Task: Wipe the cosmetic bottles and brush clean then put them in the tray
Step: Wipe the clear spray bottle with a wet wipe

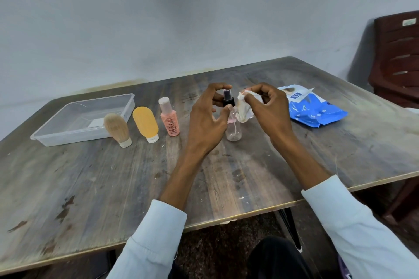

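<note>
Near the table's front edge there is only bare, scuffed wood (pixel 113 188) under two pale sleeves. Toward the middle, the left hand (pixel 205 118) holds a small clear spray bottle (pixel 233 132) upright, thumb and fingers curled round its black pump top; whether its base rests on the wood or hangs just above it is hard to tell. Just beside it, the right hand (pixel 269 108) pinches a crumpled white wipe (pixel 243 108) against the bottle's shoulder.

The hold is high on the cap, not the body. If the wipe pushes sideways, the light bottle could swing or twist in the fingers, and the pump could be pressed by accident and spray.

To the left stand a pink bottle (pixel 171 120), a yellow tube (pixel 146 124) on its cap and a brush (pixel 116 128) on its base, close together in a row. Each looks top-heavy, so a careless reach with the left arm could topple one into the next.

Behind the brush, toward the far left corner, the clear tray (pixel 56 138) holds none of the items yet. Toward the right edge lies the blue wipes pack (pixel 315 108), open, well apart from the bottles.
</note>
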